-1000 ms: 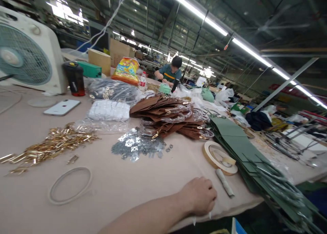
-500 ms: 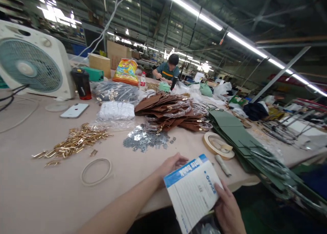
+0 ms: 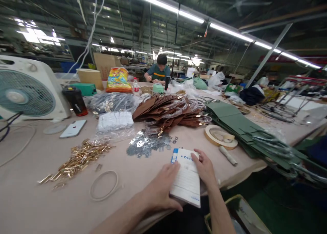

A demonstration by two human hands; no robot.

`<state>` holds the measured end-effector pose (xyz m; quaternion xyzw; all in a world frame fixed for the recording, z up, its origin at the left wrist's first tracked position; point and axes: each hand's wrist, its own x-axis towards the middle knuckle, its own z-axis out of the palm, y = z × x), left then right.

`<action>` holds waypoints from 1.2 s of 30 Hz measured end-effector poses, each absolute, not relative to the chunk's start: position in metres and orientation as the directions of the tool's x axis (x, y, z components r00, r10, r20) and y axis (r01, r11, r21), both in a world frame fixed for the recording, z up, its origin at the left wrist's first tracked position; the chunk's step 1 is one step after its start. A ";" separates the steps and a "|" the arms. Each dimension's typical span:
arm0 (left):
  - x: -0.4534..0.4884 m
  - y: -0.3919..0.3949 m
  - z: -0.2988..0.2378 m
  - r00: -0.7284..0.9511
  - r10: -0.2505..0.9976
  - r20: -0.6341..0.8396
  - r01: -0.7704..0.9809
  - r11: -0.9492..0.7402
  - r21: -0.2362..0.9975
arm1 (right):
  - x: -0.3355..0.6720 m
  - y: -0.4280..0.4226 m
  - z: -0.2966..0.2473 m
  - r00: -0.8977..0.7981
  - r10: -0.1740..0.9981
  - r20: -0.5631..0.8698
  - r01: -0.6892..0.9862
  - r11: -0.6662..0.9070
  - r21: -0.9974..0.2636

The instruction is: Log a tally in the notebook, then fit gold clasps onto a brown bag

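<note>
- My left hand (image 3: 159,188) is half closed and holds the booklet (image 3: 186,183) by its left side.
- My right hand (image 3: 205,168) holds its top right side, fingers spread.
- The booklet is between my hands.
- Past it is the table (image 3: 33,206), with metal clips (image 3: 148,145).

A closed white booklet (image 3: 185,183), blue-trimmed cover, small printed text.

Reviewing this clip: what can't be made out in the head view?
- Booklet: small print too small and blurred to read.
- Left hand: its hold underneath hidden by the booklet.
- Crate: cut off by the bottom edge, contents unclear.
- Co-worker's hands: too small and distant to tell what they hold.
</note>
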<state>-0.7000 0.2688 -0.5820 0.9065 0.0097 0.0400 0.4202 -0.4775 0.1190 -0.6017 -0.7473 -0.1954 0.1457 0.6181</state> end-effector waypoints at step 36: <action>-0.681 0.304 -0.575 0.775 0.305 0.554 -0.143 -0.769 0.623 | -0.394 0.080 -0.613 0.806 0.568 0.167 0.350 -0.229 -0.908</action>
